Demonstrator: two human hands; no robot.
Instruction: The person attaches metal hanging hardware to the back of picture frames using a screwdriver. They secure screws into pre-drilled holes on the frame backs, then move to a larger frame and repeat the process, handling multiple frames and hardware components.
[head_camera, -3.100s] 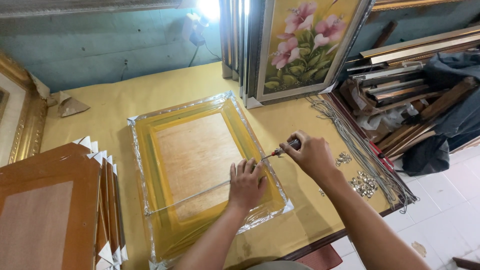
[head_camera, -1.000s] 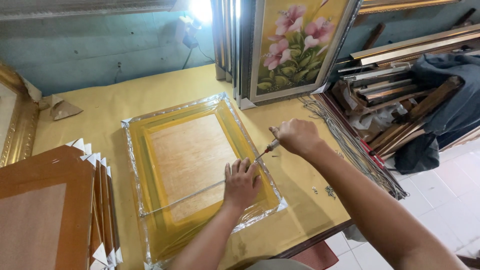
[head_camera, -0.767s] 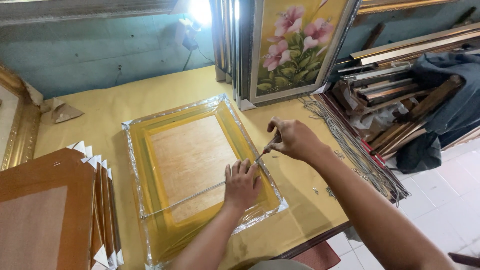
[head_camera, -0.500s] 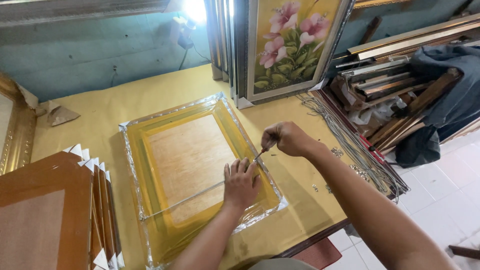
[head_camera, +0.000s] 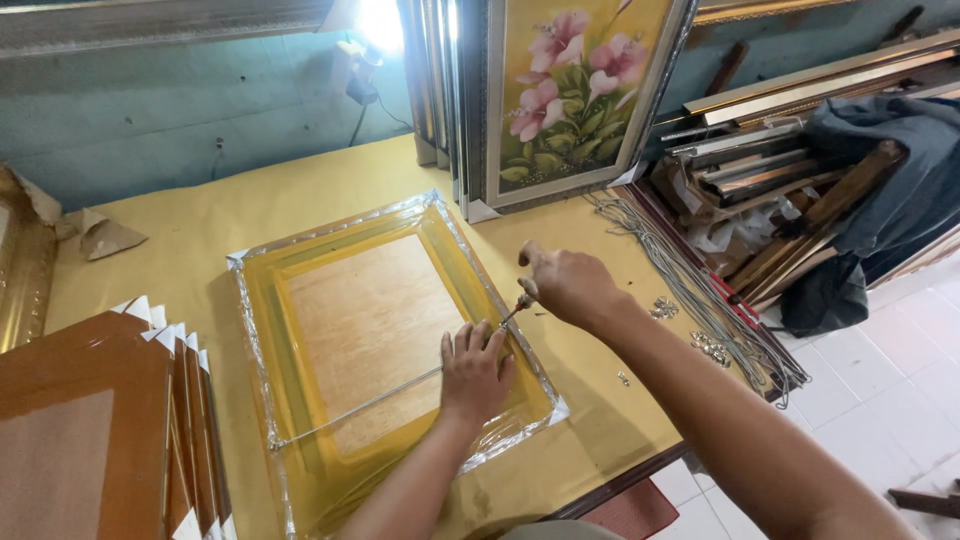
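A picture frame (head_camera: 300, 420) lies face down on the yellow table (head_camera: 250, 200), wrapped in clear plastic, with a wooden backing board (head_camera: 370, 320) in its middle. A thin wire (head_camera: 360, 405) runs across the back from the left rail to the right rail. My left hand (head_camera: 475, 370) presses flat on the frame's right side, fingers apart, over the wire's end. My right hand (head_camera: 565, 280) grips a screwdriver (head_camera: 518, 302) whose tip meets the frame's right rail just above my left fingers.
A stack of brown frames (head_camera: 100, 420) stands at the left. A framed flower painting (head_camera: 575, 90) leans against the back wall beside other frames. Wire bundles (head_camera: 680, 270) and small metal fittings (head_camera: 710, 345) lie along the table's right edge. Moulding offcuts (head_camera: 790, 170) are piled at the right.
My right hand has twisted the screwdriver at the same spot on the right rail, shifting slightly left. My left hand has stayed pressed on the frame.
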